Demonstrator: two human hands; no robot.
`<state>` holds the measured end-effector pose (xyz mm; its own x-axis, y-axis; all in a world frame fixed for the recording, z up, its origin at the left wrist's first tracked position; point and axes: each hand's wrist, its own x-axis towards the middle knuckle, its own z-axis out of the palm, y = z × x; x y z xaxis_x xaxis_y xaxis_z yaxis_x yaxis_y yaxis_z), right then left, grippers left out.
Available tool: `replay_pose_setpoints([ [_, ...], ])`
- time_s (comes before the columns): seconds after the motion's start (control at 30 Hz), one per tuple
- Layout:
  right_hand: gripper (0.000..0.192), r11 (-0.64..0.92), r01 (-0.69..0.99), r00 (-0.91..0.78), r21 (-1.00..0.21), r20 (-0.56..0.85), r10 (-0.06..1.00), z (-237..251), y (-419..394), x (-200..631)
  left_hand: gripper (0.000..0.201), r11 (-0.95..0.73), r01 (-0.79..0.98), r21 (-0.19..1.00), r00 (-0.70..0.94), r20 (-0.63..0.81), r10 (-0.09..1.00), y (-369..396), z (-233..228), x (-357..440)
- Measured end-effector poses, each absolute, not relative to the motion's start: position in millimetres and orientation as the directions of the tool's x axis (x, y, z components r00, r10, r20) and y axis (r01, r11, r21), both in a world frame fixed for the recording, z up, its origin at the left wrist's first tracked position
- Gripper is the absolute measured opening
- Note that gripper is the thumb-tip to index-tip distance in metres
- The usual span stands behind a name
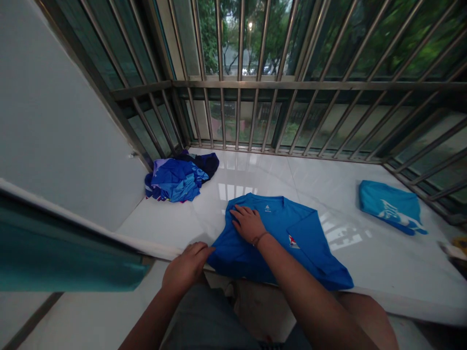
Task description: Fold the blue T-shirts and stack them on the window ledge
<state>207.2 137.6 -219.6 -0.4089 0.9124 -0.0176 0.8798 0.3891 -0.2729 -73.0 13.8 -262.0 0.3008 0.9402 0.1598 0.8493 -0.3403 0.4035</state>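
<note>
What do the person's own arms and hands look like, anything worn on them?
Both forearms are bare, with no sleeves or gloves in view. The right hand has a thin dark band at its wrist, a bracelet or cord. The left hand shows no ring, watch or band. Fingers are uncovered on both.

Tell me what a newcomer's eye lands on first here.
First, the blue T-shirt spread on the white sill at centre, with the right hand flat on it and the left hand at its near-left edge. Then the crumpled blue clothes at back left and a folded teal shirt at right.
</note>
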Motion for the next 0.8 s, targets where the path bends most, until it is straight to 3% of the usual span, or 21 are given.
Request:
replay_pose_setpoints([
  [0.27, 0.055, 0.380, 0.882, -0.389, -0.280, 0.024, 0.921, -231.7, 136.1, 207.3, 0.033, -0.308, 0.815, 0.490, 0.253, 0.177, 0.951, 15.8, -255.3, -70.7],
  [0.43, 0.056, 0.380, 0.885, -0.389, -0.268, 0.020, 0.921, -228.8, 135.8, 204.4, 0.038, -0.399, 0.770, 0.499, 0.278, 0.301, 0.912, 48.9, -238.6, -24.7],
  [0.53, 0.056, 0.386, 0.878, -0.405, -0.282, -0.012, 0.914, -223.5, 138.8, 203.3, 0.045, -0.464, 0.771, 0.436, 0.345, 0.326, 0.880, 81.5, -243.1, 14.8],
  [0.63, 0.056, 0.363, 0.886, -0.382, -0.289, -0.010, 0.924, -210.8, 144.3, 218.6, 0.051, -0.414, 0.846, 0.337, 0.350, 0.235, 0.907, 109.7, -252.1, 40.6],
  [0.8, 0.057, 0.101, 0.978, -0.095, -0.183, 0.042, 0.995, -184.2, 151.5, 312.6, 0.048, -0.269, 0.935, 0.231, 0.245, 0.125, 0.961, 144.9, -244.5, 42.1],
])
